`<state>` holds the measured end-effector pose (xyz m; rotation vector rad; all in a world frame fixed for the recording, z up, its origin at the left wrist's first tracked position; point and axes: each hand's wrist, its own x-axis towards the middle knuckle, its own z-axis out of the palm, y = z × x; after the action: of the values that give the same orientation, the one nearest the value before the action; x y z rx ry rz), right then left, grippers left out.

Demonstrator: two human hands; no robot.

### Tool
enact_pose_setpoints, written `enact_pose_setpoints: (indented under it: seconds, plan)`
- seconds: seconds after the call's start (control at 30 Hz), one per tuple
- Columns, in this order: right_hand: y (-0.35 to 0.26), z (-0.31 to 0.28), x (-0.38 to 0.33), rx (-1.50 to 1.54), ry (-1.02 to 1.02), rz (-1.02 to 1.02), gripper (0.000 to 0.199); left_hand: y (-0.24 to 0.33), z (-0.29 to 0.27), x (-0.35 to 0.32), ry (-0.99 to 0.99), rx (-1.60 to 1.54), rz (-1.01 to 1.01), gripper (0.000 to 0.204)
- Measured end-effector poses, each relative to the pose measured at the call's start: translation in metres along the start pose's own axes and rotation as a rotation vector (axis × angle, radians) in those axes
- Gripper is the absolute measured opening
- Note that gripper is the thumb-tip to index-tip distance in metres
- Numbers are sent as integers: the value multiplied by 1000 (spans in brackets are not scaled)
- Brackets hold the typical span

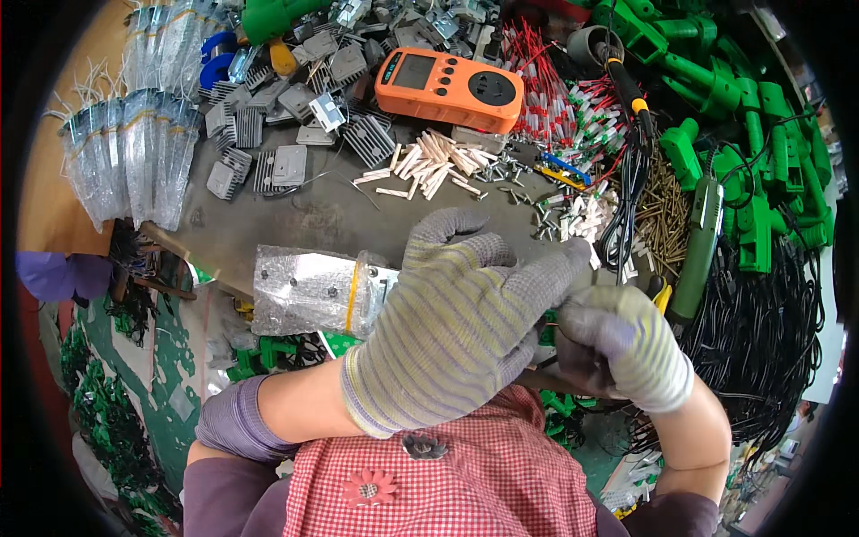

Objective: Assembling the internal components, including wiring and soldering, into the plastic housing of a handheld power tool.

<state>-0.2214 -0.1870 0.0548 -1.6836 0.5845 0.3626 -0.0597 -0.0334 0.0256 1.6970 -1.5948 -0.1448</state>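
Note:
Both hands wear grey-and-yellow striped knit gloves and meet at the front edge of the worktable. My left hand (pixel 452 318) is curled, its fingers bent towards the right. Close against its fingertips, my right hand (pixel 626 336) is closed in a pinch. Whatever lies between the fingers is hidden. A flat metal part in bubble wrap (pixel 309 288), bound by a yellow rubber band, runs under my left hand's near side; whether that hand grips it I cannot tell. White ceramic-looking tubes (pixel 434 163) and small screws (pixel 510 168) lie just beyond the hands.
An orange multimeter (pixel 452 88) lies at the back, beside grey finned metal blocks (pixel 286 166). Wrapped bundles (pixel 130 161) stand far left. On the right are red-wired parts (pixel 541 98), a green rotary tool (pixel 698 255), green plastic housings (pixel 716 80) and black cables (pixel 752 349).

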Motion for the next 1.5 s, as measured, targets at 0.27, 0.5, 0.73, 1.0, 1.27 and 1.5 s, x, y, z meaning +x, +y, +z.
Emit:
enact_pose_setpoints:
  seconds: [0.27,0.5,0.73,1.0,1.27,1.5]
  plan:
    - [-5,5,0,-1147,393,-725,20,-3,-2,4,-25,-7,-3,77]
    - [-1,4,-5,-603,415,-465,20,-3,0,5,-18,-21,-4,79]
    - [17,20,10,-365,317,-629,12,2,-6,4,-109,-19,34,84]
    - [-10,-112,50,-936,1119,-785,21,-6,2,0,-71,-72,-23,74]
    - [-22,-170,91,-1231,851,-829,41,-37,-50,3,190,-109,-127,60]
    - [0,-165,91,-1231,998,-1065,25,-85,-66,-7,57,304,-95,23]
